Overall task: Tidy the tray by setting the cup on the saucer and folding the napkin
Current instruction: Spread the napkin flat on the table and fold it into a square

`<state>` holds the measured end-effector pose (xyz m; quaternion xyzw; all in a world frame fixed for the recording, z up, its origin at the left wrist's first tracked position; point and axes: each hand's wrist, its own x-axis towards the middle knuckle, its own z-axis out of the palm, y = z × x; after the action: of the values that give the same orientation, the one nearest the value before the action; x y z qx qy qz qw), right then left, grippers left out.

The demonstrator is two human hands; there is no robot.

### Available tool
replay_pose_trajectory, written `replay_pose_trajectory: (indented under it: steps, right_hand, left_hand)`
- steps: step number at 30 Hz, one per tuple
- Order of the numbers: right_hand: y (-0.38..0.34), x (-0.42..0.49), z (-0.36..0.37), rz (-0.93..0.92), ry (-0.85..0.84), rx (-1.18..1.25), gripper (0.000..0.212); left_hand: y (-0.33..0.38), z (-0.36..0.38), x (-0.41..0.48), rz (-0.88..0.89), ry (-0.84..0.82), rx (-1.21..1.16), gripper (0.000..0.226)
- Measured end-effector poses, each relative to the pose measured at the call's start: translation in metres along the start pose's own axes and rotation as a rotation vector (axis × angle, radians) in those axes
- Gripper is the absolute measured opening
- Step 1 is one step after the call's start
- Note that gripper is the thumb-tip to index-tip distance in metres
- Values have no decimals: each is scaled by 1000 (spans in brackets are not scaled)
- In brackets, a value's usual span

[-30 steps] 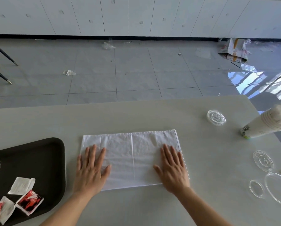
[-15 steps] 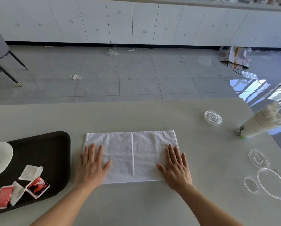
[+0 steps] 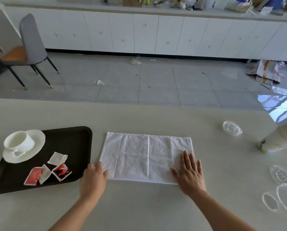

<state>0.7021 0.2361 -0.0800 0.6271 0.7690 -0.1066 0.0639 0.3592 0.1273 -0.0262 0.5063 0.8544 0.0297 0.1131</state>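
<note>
A white napkin (image 3: 146, 157) lies flat on the table, folded into a wide rectangle. My right hand (image 3: 189, 174) presses flat on its near right corner, fingers straight. My left hand (image 3: 94, 177) sits at the near left corner with its fingers curled under and its thumb on the cloth, pinching that corner; it is blurred. A white cup (image 3: 19, 142) sits on a white saucer (image 3: 37, 140) at the far left of the black tray (image 3: 79, 147), which lies left of the napkin.
Red and white sachets (image 3: 47, 170) lie on the tray's near half. At the right are clear plastic lids (image 3: 231, 128), more lids (image 3: 282, 175) and a stack of paper cups (image 3: 279, 140) lying on its side. A chair (image 3: 29, 47) stands on the floor beyond the table.
My left hand slid off the napkin's face to its near left corner and curled its fingers. The view shifted left and up, so the cup and saucer now show.
</note>
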Motion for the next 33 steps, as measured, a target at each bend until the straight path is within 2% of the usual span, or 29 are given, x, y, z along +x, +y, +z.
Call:
replay_pose_trajectory:
  steps: [8, 12, 13, 16, 19, 21, 24, 25, 27, 30, 32, 33]
  right_hand:
    - [8, -6, 1, -9, -5, -38, 92]
    - [11, -7, 2, -9, 3, -53, 93]
    - [11, -7, 1, -9, 3, -53, 94]
    - [8, -8, -1, -9, -1, -39, 92]
    - [2, -9, -7, -13, 31, -27, 83]
    - [-9, -8, -14, -62, 121, 3, 74]
    - [-45, -2, -35, -151, 240, 223, 49]
    - [-62, 3, -44, -141, 214, 360, 41]
    - [-98, 14, -70, -32, 20, 710, 33]
    - [-142, 35, -104, 139, -328, 1243, 56]
    - [-157, 49, -122, 157, -407, 1330, 69]
    - [-160, 54, -127, 152, -392, 1330, 67]
  left_hand:
    - [0, 5, 5, -334, -82, -320, 43]
    - [-6, -2, 14, -443, -195, -407, 19]
    - [-6, -2, 14, -453, -191, -447, 17]
    - [-1, -3, 10, -464, -105, -589, 27]
    - [7, -8, 4, -473, -18, -725, 12]
    - [14, -15, 0, -436, 66, -757, 10]
    - [32, -29, -3, -340, 173, -730, 15]
    - [39, -34, -4, -298, 205, -715, 16]
    - [54, -43, -6, -191, 270, -676, 18]
    - [79, -55, -9, 11, 339, -588, 19]
    - [97, -60, -12, 144, 370, -515, 16]
    - [106, -61, -14, 214, 383, -478, 16]
